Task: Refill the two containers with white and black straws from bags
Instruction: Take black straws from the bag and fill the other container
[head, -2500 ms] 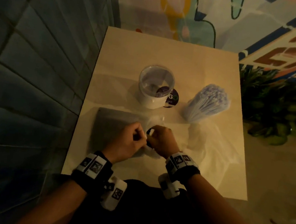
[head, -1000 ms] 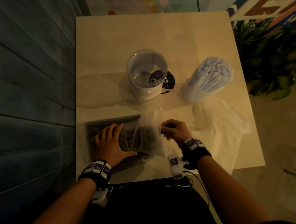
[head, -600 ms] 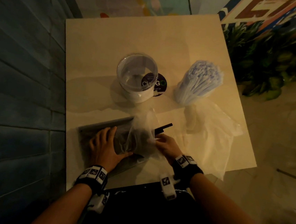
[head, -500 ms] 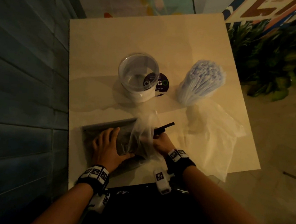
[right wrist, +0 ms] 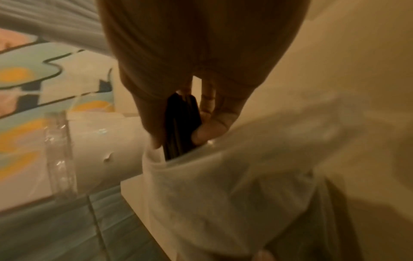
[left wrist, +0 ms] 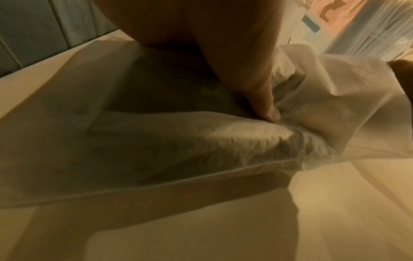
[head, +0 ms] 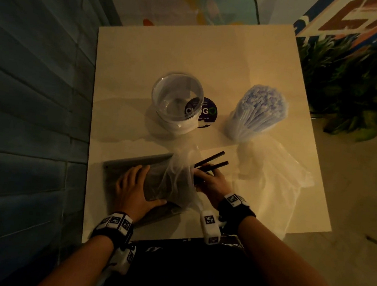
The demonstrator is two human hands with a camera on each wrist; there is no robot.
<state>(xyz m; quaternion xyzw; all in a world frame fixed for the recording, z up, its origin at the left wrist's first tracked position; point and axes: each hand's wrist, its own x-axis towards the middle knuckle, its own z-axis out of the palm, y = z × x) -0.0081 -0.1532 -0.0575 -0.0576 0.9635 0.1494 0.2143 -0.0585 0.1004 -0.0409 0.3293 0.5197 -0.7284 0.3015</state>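
Observation:
A clear plastic bag of black straws [head: 156,181] [left wrist: 156,141] lies at the table's near left. My left hand [head: 134,188] lies flat on it, fingers spread, thumb [left wrist: 266,106] pressing the plastic. My right hand [head: 209,179] [right wrist: 178,127] grips a few black straws [head: 213,161] [right wrist: 181,123] at the bag's open mouth, their ends sticking out to the right. An empty clear container [head: 177,100] stands in the middle. A second container packed with white straws [head: 259,112] stands to its right.
An empty crumpled clear bag [head: 275,188] lies at the near right of the table [head: 191,51]. A dark round sticker [head: 206,112] sits beside the empty container. A tiled wall [head: 39,82] runs along the left; plants [head: 349,89] stand at the right.
The bag was untied and opened. My left hand went flat on the bag while my right hand reached into its mouth and drew black straws out farther to the right.

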